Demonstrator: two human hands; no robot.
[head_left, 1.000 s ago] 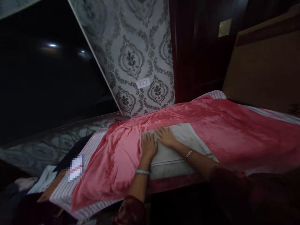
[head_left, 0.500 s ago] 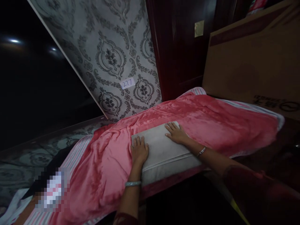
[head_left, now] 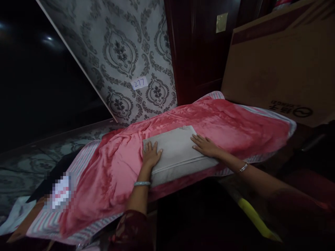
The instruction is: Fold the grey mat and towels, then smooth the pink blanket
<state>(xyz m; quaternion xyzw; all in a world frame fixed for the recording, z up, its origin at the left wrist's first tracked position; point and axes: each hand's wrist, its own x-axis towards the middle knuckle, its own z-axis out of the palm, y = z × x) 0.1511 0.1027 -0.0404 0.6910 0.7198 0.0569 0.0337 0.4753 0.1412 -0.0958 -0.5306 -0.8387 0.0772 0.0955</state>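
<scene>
A folded light grey cloth lies flat on a pink plush blanket, with its layered folded edge toward me. My left hand rests on the cloth's left edge, fingers spread and pointing away. On the right edge lies my right hand, its fingers stretched out flat across the corner and side. Neither hand grips anything. The blanket has a striped border and spreads out wrinkled to both sides of the cloth.
Behind the blanket is a patterned wall with a paper label reading 277. A large cardboard box stands at the right, beside a dark red door panel. A big dark screen is at the left. Something yellow shows low on the right.
My right hand has shifted outward from the cloth's top toward its right edge. My left hand stays at the left edge. The whole view has moved slightly.
</scene>
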